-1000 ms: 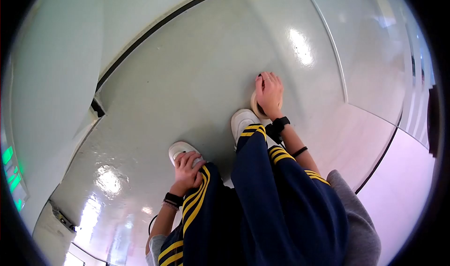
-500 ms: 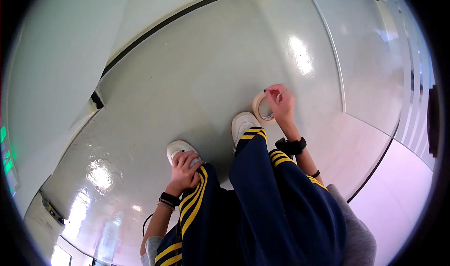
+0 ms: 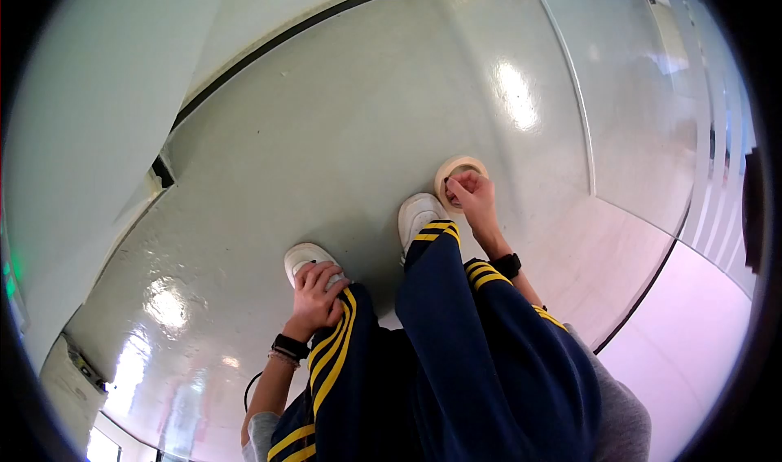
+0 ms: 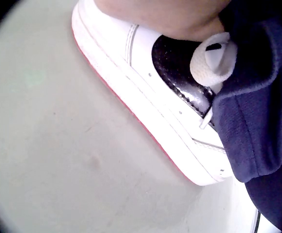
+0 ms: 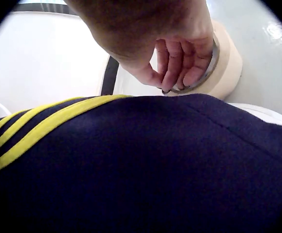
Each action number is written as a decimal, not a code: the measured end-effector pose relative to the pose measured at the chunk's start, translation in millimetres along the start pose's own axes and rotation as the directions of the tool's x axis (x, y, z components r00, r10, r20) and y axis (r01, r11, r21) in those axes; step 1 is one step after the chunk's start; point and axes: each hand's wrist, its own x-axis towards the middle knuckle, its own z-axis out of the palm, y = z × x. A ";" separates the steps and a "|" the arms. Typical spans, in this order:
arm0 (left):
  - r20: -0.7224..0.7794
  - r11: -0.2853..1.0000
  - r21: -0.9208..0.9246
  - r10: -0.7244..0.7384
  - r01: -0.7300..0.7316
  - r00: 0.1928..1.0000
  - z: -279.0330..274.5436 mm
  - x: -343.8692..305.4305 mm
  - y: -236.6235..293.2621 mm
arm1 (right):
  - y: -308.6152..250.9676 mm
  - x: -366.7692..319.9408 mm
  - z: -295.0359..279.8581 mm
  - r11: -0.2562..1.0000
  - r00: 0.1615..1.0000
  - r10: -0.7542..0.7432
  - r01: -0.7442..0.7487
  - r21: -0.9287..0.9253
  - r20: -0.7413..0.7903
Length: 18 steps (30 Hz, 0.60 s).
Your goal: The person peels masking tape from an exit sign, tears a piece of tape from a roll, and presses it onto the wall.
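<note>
Head view: a person bends over a glossy pale grey-green floor (image 3: 326, 120). Wide navy trousers with yellow side stripes (image 3: 481, 356) hide both legs and all but the toes of the two shoes.

The right hand (image 3: 471, 197) holds a roll of beige masking tape (image 3: 456, 171) just ahead of the toe of the right white sneaker (image 3: 418, 214). From this view only the upper arc of the roll shows, and the hand covers the rest. Whether the roll touches the floor cannot be told.

The right wrist view supplies the grip. The right hand (image 5: 170, 43) hooks its curled fingers (image 5: 180, 65) into the cardboard core of the roll of beige masking tape (image 5: 228, 68). The thumb is not seen. The trousers (image 5: 131, 165) fill the lower half of this picture.

The left hand (image 3: 319, 295) lies with bent fingers over the top of the left white sneaker (image 3: 305, 258), at the trouser cuff. Whether the fingers pinch anything or merely rest there cannot be made out.

The left wrist view shows what the head view does not. It gives the side of the left white sneaker (image 4: 146, 102), with a shiny black panel and a red-edged sole. It also gives a white lace end (image 4: 211, 56) and the navy cuff (image 4: 257, 121) draped over the heel. A strip of skin is cut off at the upper edge, and no fingers are visible.
</note>
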 end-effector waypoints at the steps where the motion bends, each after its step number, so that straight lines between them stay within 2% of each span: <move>1: -0.001 1.000 0.001 -0.002 0.002 1.000 -0.8 0.5 0.5 | -2.5 -1.5 -0.3 0.999 1.000 0.030 -0.030 0.029 0.000; 14: -0.014 1.000 0.000 0.008 -0.008 1.000 1.3 -0.4 -0.7 | -2.9 -0.2 -0.4 0.994 0.994 0.103 -0.102 0.030 -0.026; 16: -0.018 1.000 -0.003 0.006 -0.006 1.000 1.3 -0.2 -0.4 | 4.2 -1.7 -0.7 0.999 0.999 0.029 -0.029 -0.027 -0.016; 18: -0.006 1.000 0.002 0.005 -0.005 1.000 0.4 -0.7 -0.2 | 7.4 -1.2 -0.6 1.000 1.000 0.006 -0.006 -0.002 -0.011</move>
